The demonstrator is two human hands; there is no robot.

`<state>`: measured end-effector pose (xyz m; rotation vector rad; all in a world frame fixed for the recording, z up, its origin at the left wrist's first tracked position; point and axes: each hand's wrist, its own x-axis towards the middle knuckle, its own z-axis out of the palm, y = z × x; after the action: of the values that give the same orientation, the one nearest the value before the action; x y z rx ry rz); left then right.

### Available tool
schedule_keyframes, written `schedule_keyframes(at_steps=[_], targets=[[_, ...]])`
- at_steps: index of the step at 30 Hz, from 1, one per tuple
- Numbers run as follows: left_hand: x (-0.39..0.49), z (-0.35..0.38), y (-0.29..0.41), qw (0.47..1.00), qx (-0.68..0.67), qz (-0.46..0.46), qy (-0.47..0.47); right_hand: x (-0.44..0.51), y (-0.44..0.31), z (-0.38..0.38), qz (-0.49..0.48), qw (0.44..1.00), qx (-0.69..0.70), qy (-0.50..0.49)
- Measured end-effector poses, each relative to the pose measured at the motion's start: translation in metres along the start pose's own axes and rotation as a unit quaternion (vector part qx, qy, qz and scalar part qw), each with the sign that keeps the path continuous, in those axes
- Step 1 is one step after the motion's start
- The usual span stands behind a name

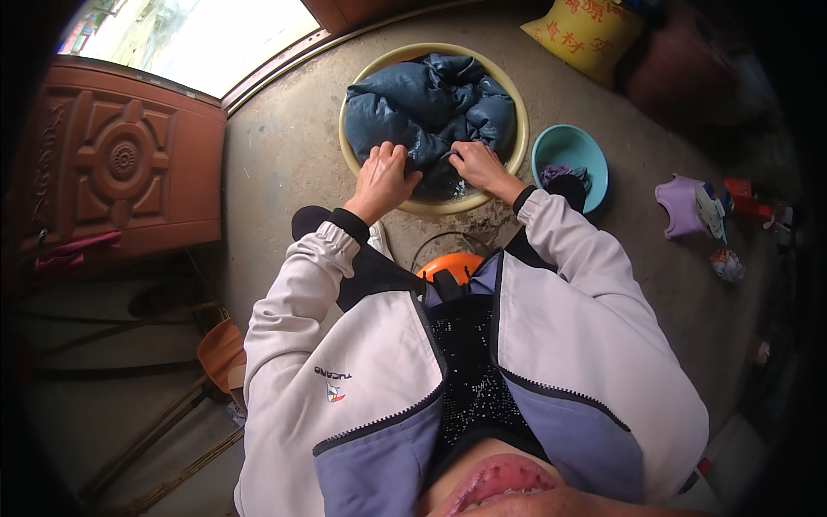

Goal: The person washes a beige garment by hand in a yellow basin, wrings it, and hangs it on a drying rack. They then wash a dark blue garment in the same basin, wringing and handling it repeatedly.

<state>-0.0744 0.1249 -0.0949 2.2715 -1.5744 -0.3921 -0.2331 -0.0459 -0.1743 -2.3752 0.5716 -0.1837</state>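
Note:
A wet, dark blue padded garment (413, 97) lies bunched in a round pale yellow basin (524, 139) on the floor in front of me. My left hand (386, 178) is at the near left side of the basin, its fingers curled into the cloth and the thumb pointing right. Opposite it, my right hand (481, 169) grips a fold at the near right side. Fingertips of both hands are partly hidden by the fabric. Dark water with some suds (460, 187) shows between the hands, inside the near rim.
Right of the basin stands a turquoise bowl (597, 152) holding crumpled cloth. Farther right are a lilac plastic stool (678, 205) and small items. A yellow sack (578, 35) lies at the back right. A carved reddish-brown door (123, 161) stands left; an orange object (450, 266) is beneath me.

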Motion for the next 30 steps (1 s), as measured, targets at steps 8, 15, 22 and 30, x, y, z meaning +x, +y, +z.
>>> schedule_keyframes(at_steps=[8, 15, 22, 30], targets=[[-0.020, 0.036, 0.016, 0.995, -0.024, -0.019, 0.096, 0.053, -0.047, -0.075, -0.015, 0.986, 0.147, 0.081], [0.034, 0.069, -0.014, 0.954, -0.249, -0.099, 0.133, 0.140, -0.041, -0.108, -0.028, 0.963, 0.262, 0.061], [0.067, 0.033, -0.030, 0.908, -0.317, -0.174, 0.212, 0.088, -0.010, -0.102, 0.087, 0.962, 0.046, 0.254], [0.077, -0.013, -0.017, 0.921, -0.306, -0.179, 0.164, 0.013, -0.013, 0.029, 0.206, 0.971, 0.053, 0.107]])
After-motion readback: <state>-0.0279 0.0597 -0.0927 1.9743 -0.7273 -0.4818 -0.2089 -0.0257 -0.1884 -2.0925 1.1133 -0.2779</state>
